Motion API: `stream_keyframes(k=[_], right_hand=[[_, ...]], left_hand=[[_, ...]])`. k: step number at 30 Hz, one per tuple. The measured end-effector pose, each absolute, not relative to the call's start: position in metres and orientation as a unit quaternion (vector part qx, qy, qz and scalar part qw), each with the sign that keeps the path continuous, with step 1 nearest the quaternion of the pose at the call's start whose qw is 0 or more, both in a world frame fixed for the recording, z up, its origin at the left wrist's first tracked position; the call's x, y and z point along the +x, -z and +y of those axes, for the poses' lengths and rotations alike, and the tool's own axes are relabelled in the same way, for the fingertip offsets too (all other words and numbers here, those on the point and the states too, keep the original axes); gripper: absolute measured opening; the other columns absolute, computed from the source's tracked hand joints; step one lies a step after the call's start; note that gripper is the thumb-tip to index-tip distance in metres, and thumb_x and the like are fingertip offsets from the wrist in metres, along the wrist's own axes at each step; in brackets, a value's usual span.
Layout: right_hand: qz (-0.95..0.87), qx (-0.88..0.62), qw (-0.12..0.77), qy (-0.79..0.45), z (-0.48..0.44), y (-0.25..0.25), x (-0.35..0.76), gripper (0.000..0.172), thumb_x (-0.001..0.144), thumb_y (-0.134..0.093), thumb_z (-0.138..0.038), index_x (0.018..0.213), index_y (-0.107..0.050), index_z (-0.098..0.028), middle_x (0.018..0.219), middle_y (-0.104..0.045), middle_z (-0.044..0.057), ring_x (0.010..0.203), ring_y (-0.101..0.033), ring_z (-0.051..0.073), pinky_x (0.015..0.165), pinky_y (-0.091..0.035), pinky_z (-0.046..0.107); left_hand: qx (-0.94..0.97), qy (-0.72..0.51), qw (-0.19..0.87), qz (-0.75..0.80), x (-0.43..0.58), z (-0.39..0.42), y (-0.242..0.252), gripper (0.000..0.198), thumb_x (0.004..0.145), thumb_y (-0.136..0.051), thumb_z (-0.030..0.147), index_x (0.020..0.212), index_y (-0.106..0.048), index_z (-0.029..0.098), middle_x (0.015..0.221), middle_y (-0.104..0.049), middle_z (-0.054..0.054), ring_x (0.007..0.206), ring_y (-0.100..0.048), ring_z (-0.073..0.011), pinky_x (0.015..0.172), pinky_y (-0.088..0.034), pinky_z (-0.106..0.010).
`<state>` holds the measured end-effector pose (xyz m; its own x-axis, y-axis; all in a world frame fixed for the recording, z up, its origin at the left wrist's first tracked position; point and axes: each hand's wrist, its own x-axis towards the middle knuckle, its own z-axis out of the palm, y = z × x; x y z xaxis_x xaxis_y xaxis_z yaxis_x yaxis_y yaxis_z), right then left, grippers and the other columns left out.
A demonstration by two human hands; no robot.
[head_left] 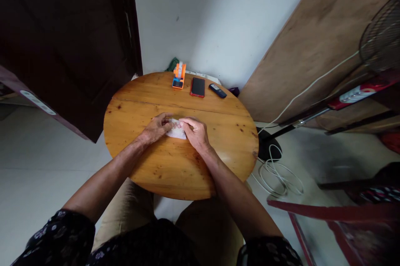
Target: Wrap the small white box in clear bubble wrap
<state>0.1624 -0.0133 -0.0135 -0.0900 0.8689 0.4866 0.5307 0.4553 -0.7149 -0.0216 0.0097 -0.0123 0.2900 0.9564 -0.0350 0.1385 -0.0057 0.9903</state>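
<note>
A small translucent white packet [176, 132], wrinkled like plastic or bubble wrap, lies low over the middle of the round wooden table [175, 166]. My left hand [157, 128] grips its left side, with the thumb on top and the fingers curled behind. On the opposite side, my right hand [196, 132] pinches the upper right corner between thumb and bent fingers. Whatever the packet contains cannot be made out. The far fingertips of both hands are partly hidden.
At the table's far edge stand an orange tape dispenser [179, 76], a dark phone with a red edge [197, 87] and a small black handset [218, 90]. A white wall rises behind. To the right are a standing fan [381, 37], a coiled white cable [278, 174] and a red chair [328, 212].
</note>
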Motion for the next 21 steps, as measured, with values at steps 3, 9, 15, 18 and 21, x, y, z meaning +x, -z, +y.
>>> stream_keyframes(k=[3,9,15,18,21], right_hand=[[-0.76,-0.476,0.428,-0.116,-0.019,0.011,0.165,0.028,0.095,-0.052,-0.031,0.102,-0.078,-0.024,0.108,-0.074,0.008,0.098,-0.068,0.023,0.091,-0.052,0.037],[-0.817,-0.466,0.34,0.006,-0.03,0.006,0.166,0.029,0.097,-0.051,-0.032,0.111,-0.076,-0.025,0.121,-0.07,0.009,0.108,-0.064,0.024,0.097,-0.046,0.041],[-0.83,-0.461,0.3,0.094,-0.034,0.005,0.161,0.028,0.098,-0.051,-0.031,0.107,-0.076,-0.024,0.131,-0.066,0.011,0.111,-0.059,0.027,0.093,-0.04,0.045],[-0.83,-0.461,0.298,0.096,-0.035,0.006,0.16,0.027,0.098,-0.051,-0.03,0.108,-0.076,-0.025,0.131,-0.065,0.01,0.112,-0.057,0.027,0.094,-0.039,0.045],[-0.832,-0.46,0.293,0.097,-0.034,0.008,0.16,0.027,0.097,-0.051,-0.029,0.108,-0.075,-0.024,0.132,-0.064,0.011,0.111,-0.057,0.027,0.094,-0.039,0.044]], left_hand=[[0.6,-0.381,0.536,0.455,-0.022,0.01,0.012,0.053,0.077,-0.067,0.035,0.125,-0.058,0.013,0.106,-0.072,-0.009,0.092,-0.067,-0.0199,0.079,-0.053,-0.031],[0.609,-0.384,0.525,0.454,-0.024,0.01,0.014,0.053,0.076,-0.068,0.041,0.12,-0.061,0.014,0.103,-0.07,-0.008,0.091,-0.065,-0.0192,0.081,-0.051,-0.033],[0.621,-0.381,0.506,0.462,-0.024,0.009,0.013,0.051,0.076,-0.065,0.041,0.119,-0.063,0.014,0.103,-0.07,-0.008,0.088,-0.066,-0.0203,0.081,-0.052,-0.035],[0.649,-0.376,0.457,0.479,-0.023,0.008,0.011,0.048,0.078,-0.061,0.04,0.117,-0.065,0.013,0.103,-0.071,-0.009,0.091,-0.065,-0.0212,0.084,-0.052,-0.034],[0.673,-0.376,0.409,0.488,-0.022,0.007,0.01,0.047,0.079,-0.058,0.041,0.116,-0.067,0.012,0.098,-0.071,-0.009,0.086,-0.064,-0.0205,0.081,-0.052,-0.033]])
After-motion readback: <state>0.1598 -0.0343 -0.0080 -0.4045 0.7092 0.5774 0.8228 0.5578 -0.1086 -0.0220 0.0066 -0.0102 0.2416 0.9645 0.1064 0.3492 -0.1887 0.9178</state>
